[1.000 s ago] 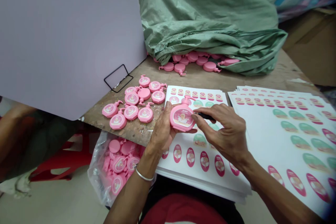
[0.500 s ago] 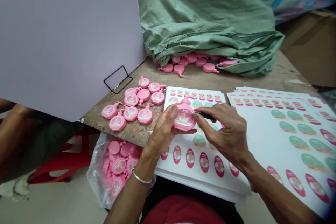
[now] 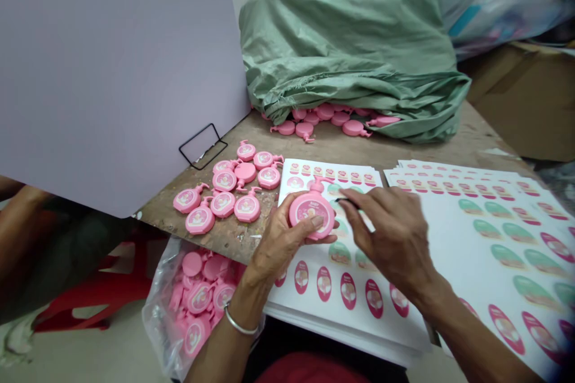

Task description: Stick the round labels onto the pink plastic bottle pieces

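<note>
A pink toy pump bottle (image 3: pixel 313 206) with a round picture sticker on its face is gripped in my left hand (image 3: pixel 287 230), whose thumb lies across the sticker. Just to its right, my right hand (image 3: pixel 390 227) pinches a slim black tool (image 3: pixel 349 201); its exact kind is partly hidden by the fingers. The tool's tip is a small gap away from the bottle. Under both hands lies a stack of sticker sheets (image 3: pixel 314 311) with pink and green labels. Several stickered pink bottles (image 3: pixel 223 203) lie on the table to the left of my hands.
A green sack (image 3: pixel 350 24) at the back spills plain pink bottles (image 3: pixel 354 128). More sticker sheets (image 3: pixel 449 239) lie at right. A clear bag (image 3: pixel 155 311) of pink bottles hangs below the table edge. A grey panel (image 3: pixel 112 72) blocks the left; another person's arm (image 3: pixel 22 209) shows beneath it.
My right hand with the black tool has drawn back a little from the bottle. My left thumb has moved from the bottle's edge onto the sticker. The view has tilted slightly upward.
</note>
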`<action>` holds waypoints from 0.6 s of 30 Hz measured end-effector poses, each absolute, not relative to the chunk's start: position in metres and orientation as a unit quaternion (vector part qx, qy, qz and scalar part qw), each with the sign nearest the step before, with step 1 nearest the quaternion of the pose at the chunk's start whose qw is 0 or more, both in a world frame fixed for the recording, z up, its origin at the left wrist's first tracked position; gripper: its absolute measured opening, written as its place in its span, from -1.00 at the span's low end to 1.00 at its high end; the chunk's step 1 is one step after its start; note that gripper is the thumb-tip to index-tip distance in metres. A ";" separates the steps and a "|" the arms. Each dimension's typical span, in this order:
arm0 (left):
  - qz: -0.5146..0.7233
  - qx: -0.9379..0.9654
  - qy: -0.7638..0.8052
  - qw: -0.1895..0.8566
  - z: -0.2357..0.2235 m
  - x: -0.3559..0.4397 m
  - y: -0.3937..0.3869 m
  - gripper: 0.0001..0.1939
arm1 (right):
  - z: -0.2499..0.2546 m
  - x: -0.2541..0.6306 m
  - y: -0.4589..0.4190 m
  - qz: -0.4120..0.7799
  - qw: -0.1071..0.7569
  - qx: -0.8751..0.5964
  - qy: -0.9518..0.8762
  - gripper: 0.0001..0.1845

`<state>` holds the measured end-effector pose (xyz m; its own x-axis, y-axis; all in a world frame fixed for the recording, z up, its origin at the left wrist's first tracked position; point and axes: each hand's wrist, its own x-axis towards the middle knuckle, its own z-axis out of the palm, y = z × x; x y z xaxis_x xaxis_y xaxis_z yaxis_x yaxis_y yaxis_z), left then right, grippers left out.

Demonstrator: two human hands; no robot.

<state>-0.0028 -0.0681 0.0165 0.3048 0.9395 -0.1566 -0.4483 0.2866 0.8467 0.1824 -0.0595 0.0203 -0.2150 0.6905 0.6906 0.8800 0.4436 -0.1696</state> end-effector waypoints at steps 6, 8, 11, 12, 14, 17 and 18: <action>0.455 0.347 0.327 0.752 0.008 0.005 -0.076 -0.47 | 0.012 0.181 -0.057 0.168 0.454 -0.569 -0.665 -0.26; 0.441 0.360 0.312 0.761 0.004 0.008 -0.079 -0.45 | 0.006 0.169 -0.056 0.255 0.456 -0.563 -0.641 -0.14; 0.437 0.340 0.318 0.770 -0.003 0.007 -0.083 -0.47 | -0.002 0.164 -0.048 0.259 0.481 -0.598 -0.586 -0.26; 0.437 0.322 0.322 0.776 -0.004 0.006 -0.083 -0.46 | -0.005 0.167 -0.045 0.247 0.488 -0.616 -0.568 -0.31; 0.437 0.291 0.322 0.788 -0.008 0.003 -0.084 -0.44 | -0.007 0.179 -0.040 0.225 0.490 -0.646 -0.540 -0.38; 0.442 0.267 0.302 0.801 -0.011 -0.002 -0.083 -0.41 | -0.006 0.201 -0.036 0.224 0.478 -0.654 -0.542 -0.47; 0.444 0.263 0.296 0.803 -0.012 -0.003 -0.082 -0.41 | -0.005 0.207 -0.035 0.224 0.472 -0.652 -0.549 -0.49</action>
<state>-0.0027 -0.0820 -0.0118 0.4298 0.8699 -0.2421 -0.5577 0.4666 0.6865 0.2074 -0.0351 -0.0054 0.2968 0.9280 0.2252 0.5046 0.0479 -0.8620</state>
